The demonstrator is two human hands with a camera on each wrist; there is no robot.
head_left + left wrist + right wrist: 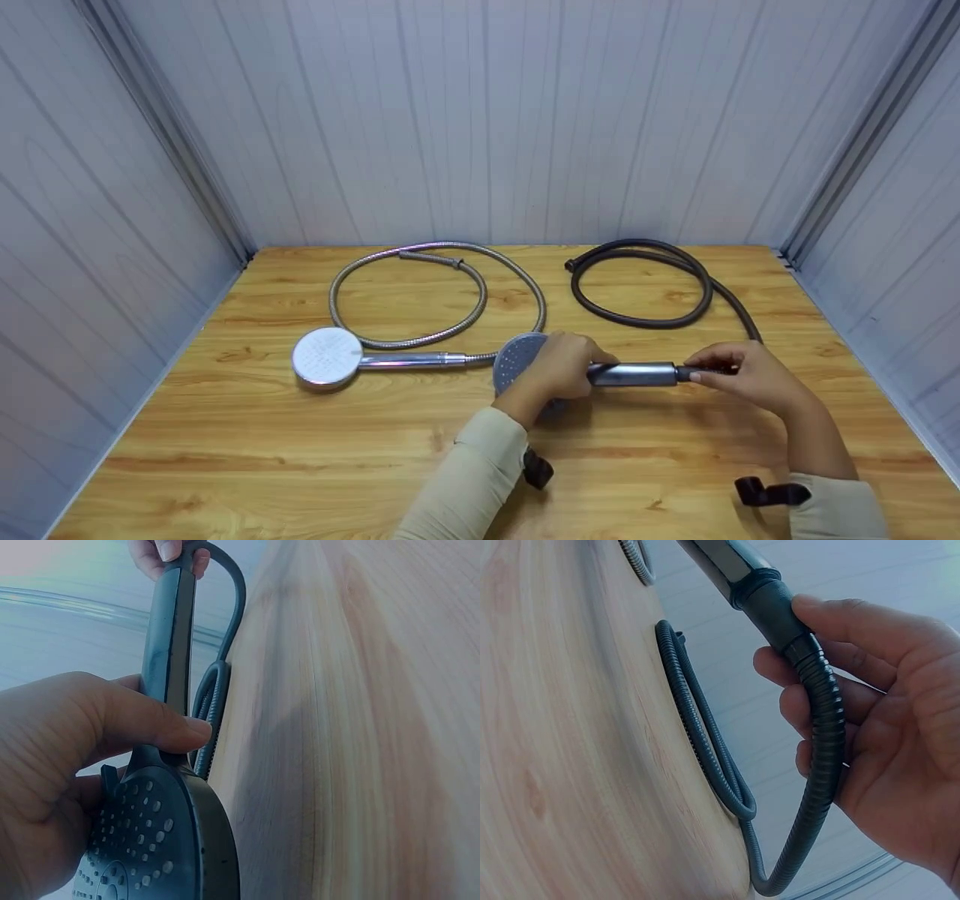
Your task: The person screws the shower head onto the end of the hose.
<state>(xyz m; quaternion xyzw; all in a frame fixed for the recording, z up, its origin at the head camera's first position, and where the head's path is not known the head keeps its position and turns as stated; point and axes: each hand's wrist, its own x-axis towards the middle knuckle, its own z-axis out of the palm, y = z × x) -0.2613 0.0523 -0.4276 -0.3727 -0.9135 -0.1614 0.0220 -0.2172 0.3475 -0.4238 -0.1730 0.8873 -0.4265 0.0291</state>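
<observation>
My left hand (564, 365) grips a dark grey shower head (517, 361) at its neck, thumb across the base of the handle, with the nozzle face showing in the left wrist view. The handle (637, 373) points right. At its end my right hand (754, 375) pinches the connector nut (774, 613) of a black shower hose (821, 742) between thumb and fingers. The nut meets the handle's end in the right wrist view. From there the hose bends down and lies in a loop (641, 324) on the table behind.
On the left lies a chrome shower head (328, 358) with a white face, its silver metal hose (541, 296) coiled behind it on the wooden table (322, 465). White panel walls (480, 120) enclose the back and both sides.
</observation>
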